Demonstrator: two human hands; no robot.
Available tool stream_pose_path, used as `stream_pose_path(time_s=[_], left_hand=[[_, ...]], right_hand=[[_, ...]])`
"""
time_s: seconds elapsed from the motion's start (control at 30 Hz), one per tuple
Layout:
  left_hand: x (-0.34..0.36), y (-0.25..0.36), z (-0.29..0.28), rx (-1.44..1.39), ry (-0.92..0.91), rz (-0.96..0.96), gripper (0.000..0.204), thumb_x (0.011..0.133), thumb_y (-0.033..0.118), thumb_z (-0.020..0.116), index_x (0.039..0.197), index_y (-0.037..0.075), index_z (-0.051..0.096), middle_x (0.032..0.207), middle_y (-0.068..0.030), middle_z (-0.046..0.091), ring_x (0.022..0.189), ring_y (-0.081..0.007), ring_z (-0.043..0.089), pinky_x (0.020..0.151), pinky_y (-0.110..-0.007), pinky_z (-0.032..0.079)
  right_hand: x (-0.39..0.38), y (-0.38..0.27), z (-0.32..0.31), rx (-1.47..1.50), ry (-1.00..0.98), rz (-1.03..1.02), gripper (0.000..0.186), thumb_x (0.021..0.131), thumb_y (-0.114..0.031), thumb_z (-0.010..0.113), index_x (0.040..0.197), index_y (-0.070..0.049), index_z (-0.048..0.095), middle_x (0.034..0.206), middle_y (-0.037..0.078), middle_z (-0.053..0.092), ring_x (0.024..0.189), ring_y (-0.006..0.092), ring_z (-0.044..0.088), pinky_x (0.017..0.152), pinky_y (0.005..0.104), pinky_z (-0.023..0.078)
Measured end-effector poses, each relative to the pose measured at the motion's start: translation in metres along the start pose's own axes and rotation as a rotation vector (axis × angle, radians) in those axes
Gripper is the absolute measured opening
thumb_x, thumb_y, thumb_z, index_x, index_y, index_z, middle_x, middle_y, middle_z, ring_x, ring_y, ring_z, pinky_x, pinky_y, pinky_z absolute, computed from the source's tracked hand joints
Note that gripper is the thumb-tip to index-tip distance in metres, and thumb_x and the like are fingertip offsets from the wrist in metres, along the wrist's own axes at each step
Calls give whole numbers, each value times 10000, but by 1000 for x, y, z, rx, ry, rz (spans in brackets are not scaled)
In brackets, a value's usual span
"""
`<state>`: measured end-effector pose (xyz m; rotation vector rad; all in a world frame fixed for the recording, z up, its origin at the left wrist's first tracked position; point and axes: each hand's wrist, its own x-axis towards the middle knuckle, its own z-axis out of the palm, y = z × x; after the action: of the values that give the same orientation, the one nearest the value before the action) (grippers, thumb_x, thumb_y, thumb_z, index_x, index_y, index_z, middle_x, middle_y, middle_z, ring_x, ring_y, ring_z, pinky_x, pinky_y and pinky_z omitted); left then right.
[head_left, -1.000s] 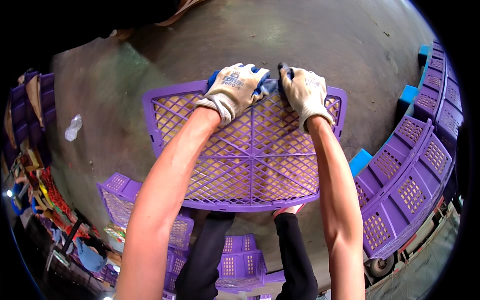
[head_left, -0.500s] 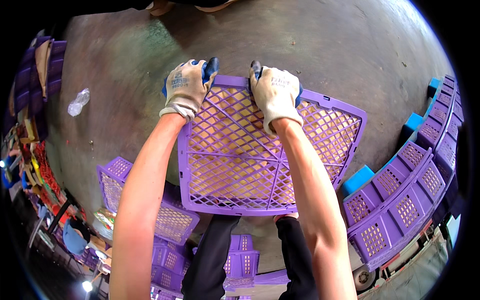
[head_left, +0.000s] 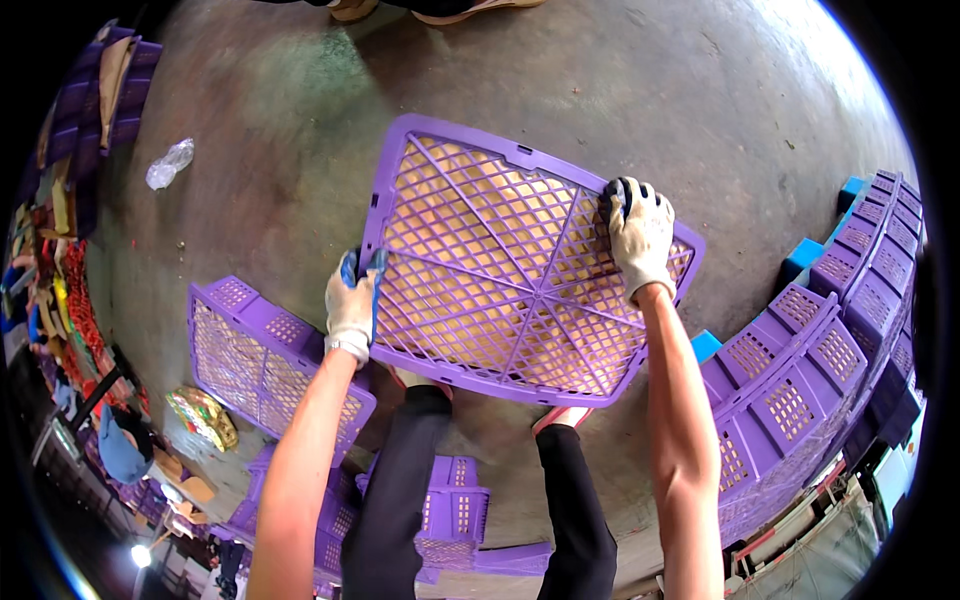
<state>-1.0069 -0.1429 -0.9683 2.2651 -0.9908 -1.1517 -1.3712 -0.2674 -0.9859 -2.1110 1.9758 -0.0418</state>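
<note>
In front of my legs is a purple plastic crate (head_left: 540, 293) with a lattice lid, and pale tan contents show through the gaps. My left hand (head_left: 351, 305), in a white and blue work glove, is closed on the crate's left rim. My right hand (head_left: 640, 228), gloved the same way, lies over the lid close to the far right corner, its fingers bent over the far rim. The underside of the crate is hidden.
Rows of purple crates (head_left: 790, 405) with blue crates (head_left: 800, 258) behind them line the right. At left stands another lattice-topped crate (head_left: 270, 345), beside a shiny bag (head_left: 203, 418). Clear plastic (head_left: 170, 164) lies on the floor. A person's shoes (head_left: 480, 12) show at the far edge.
My left hand has gone from the far rim to the left rim, and my right hand has slid rightward along the far rim. The crate has turned slightly and sits a bit farther left.
</note>
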Motion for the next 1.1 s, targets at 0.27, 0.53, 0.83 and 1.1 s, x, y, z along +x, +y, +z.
stream_pose_path(time_s=[0.27, 0.53, 0.83, 1.1], left_hand=[[60, 79, 53, 377, -122, 533, 401, 754, 212, 696, 1132, 112, 607, 1051, -169, 606, 976, -360, 582, 845, -420, 472], [46, 107, 95, 654, -92, 702, 576, 719, 554, 691, 1093, 120, 630, 1025, -106, 596, 952, -300, 586, 820, -433, 467], [61, 110, 96, 668, -213, 764, 313, 788, 383, 668, 942, 115, 614, 910, -108, 614, 887, -279, 620, 745, -403, 519], [63, 119, 96, 681, -305, 684, 312, 771, 320, 708, 968, 92, 626, 961, -121, 636, 921, -281, 637, 766, -388, 537]], right_hand=[[-159, 43, 24, 84, -14, 459, 314, 927, -218, 433, 1128, -6, 546, 1113, 196, 570, 1030, 371, 525, 911, 438, 407], [-195, -12, -9, 52, -71, 540, 527, 815, -257, 645, 1251, -19, 470, 1225, 224, 505, 1160, 399, 464, 998, 462, 377], [10, -51, -38, -57, -217, -498, 836, 598, -261, 784, 1347, -126, 436, 1362, 146, 421, 1283, 333, 367, 1086, 519, 250], [56, -54, -32, 285, -512, -364, 469, 693, -300, 631, 1113, -91, 611, 1073, 140, 619, 1115, 331, 521, 1040, 462, 304]])
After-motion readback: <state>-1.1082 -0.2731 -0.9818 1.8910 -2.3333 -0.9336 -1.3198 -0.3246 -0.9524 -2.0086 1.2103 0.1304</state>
